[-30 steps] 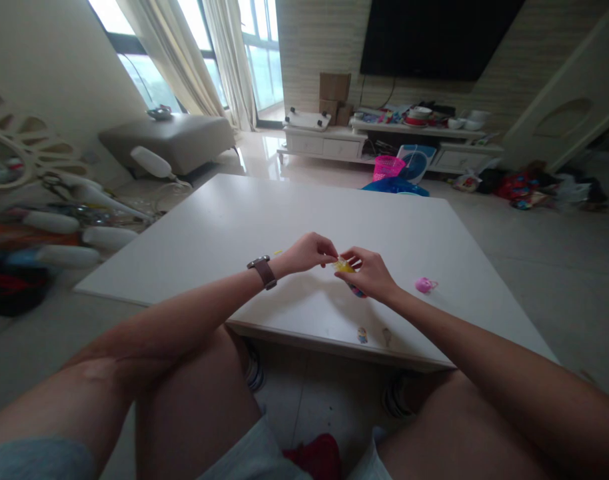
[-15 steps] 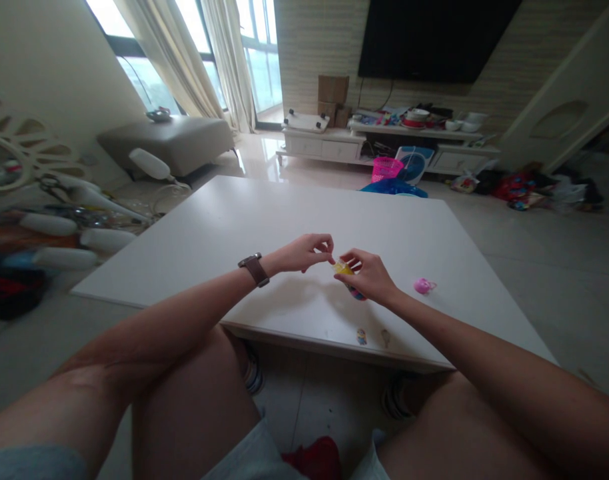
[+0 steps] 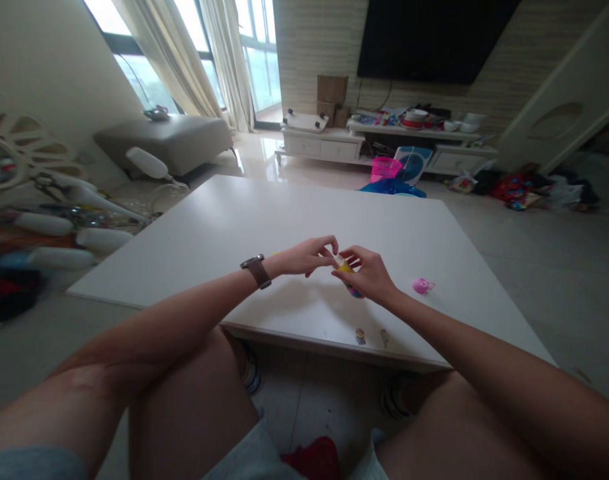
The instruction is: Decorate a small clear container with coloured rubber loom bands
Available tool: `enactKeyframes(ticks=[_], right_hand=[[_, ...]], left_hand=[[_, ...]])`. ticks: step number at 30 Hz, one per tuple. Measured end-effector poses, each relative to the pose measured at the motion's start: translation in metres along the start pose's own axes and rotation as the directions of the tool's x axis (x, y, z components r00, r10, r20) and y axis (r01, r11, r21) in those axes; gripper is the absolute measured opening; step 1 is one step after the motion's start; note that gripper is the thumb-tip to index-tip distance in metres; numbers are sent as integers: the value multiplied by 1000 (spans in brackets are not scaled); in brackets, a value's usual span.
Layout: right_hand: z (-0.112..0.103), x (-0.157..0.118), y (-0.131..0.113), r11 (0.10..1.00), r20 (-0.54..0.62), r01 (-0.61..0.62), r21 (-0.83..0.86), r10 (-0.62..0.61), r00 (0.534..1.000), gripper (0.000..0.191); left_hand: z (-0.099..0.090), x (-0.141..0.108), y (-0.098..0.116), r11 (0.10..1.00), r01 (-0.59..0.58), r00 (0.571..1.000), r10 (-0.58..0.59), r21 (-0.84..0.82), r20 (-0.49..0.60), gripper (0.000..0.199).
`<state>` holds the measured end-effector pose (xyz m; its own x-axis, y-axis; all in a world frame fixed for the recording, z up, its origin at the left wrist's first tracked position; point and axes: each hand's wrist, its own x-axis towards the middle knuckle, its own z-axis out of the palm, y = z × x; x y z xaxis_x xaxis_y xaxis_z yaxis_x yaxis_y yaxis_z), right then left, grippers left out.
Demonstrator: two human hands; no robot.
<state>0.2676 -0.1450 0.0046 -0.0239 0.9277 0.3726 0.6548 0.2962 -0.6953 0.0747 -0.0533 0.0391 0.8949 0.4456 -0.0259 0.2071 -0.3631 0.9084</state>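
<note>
My right hand (image 3: 367, 270) is closed round a small bottle-like thing (image 3: 345, 266), clear at its upper end, yellow in the middle and with a colourful lower part under the palm. It is tilted, its clear end toward my left hand (image 3: 315, 255). The thumb and fingers of that hand are pinched right at this clear end; what lies between them is too small to make out. A pink round trinket (image 3: 421, 286) with a loop lies right of my right hand. Nearer the front edge are a small cartoon-figure sticker (image 3: 360, 336) and a small greyish piece (image 3: 384, 338).
The white table (image 3: 264, 213) spreads in front of my knees. A bit of yellow (image 3: 276, 253) shows behind my left forearm. Beyond the far edge are a blue shiny sheet (image 3: 394, 187) and a pink basket (image 3: 384, 169). White lamp-like pieces (image 3: 102, 239) stand at the left.
My left hand has shifted slightly right and its fingers have come onto the clear end. The yellow bit behind my left forearm now shows. My right hand keeps its hold.
</note>
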Motion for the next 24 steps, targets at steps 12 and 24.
enactKeyframes(ticks=[12, 24], right_hand=[[-2, -1, 4, 1000, -11, -3, -30, 3, 1000, 26], [-2, -2, 9, 999, 3, 1, -45, -1, 1000, 26]], left_hand=[[-87, -16, -40, 905, 265, 952, -191, 332, -240, 16], [-109, -50, -124, 781, 418, 869, -493, 465, 48, 22]])
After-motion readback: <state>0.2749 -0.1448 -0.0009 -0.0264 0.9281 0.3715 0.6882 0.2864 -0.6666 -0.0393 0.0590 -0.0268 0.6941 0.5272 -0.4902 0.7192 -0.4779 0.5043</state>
